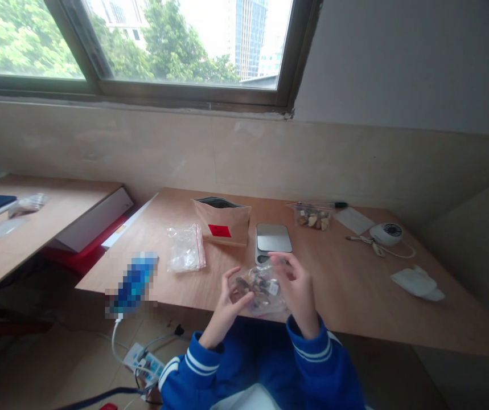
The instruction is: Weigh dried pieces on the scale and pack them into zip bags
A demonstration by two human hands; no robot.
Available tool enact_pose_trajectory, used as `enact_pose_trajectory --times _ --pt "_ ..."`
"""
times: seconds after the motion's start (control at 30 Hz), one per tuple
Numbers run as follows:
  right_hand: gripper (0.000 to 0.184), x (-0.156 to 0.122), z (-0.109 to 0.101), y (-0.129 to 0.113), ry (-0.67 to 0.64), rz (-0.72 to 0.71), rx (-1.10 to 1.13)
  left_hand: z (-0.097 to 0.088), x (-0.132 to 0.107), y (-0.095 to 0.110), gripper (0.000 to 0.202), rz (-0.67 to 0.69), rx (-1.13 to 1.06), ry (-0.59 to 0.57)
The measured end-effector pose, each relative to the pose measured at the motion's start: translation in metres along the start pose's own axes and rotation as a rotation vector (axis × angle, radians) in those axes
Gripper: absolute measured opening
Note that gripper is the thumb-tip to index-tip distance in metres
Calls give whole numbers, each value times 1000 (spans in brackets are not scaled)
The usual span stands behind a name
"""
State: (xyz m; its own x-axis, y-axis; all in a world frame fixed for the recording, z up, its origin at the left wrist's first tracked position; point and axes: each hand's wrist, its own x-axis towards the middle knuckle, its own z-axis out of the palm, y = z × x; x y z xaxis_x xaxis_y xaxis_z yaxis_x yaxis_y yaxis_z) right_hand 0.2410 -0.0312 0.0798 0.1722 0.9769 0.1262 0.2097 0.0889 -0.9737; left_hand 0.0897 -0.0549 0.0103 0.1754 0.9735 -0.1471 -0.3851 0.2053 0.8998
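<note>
A clear plastic bag (pixel 258 293) with dark, brownish pieces and a small white label in it is between my hands at the table's front edge. My left hand (pixel 229 302) grips its left side, thumb in front and fingers curled behind. My right hand (pixel 300 287) is closed at the bag's upper right, its fingertips slightly blurred. Just beyond the bag lies a small digital scale (pixel 274 239) with a bare metal plate. Behind and to the left stands a brown paper pouch (pixel 239 228), open at the top, with a red label.
Clear zip bags (pixel 184 250) lie left of the pouch. At the back right are a filled zip bag (pixel 312 219), a black-capped pen (pixel 338 205), a white paper (pixel 355 220) and a white dome camera (pixel 385 233) with cables. A crumpled white tissue (pixel 417 283) lies far right.
</note>
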Motion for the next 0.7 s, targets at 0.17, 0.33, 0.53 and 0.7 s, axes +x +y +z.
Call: enact_pose_trajectory --times 0.17,0.33,0.53,0.7 --pt "45 -2 -16 8 -264 127 203 -13 2 11 74 131 6 205" --pt "41 -2 -22 7 -296 197 258 -18 4 11 79 162 13 252" --pt "45 2 -7 8 -196 114 429 -9 8 4 61 39 -198 359" --pt "39 -8 21 27 -276 95 402 -2 11 -11 34 -16 -340 448"
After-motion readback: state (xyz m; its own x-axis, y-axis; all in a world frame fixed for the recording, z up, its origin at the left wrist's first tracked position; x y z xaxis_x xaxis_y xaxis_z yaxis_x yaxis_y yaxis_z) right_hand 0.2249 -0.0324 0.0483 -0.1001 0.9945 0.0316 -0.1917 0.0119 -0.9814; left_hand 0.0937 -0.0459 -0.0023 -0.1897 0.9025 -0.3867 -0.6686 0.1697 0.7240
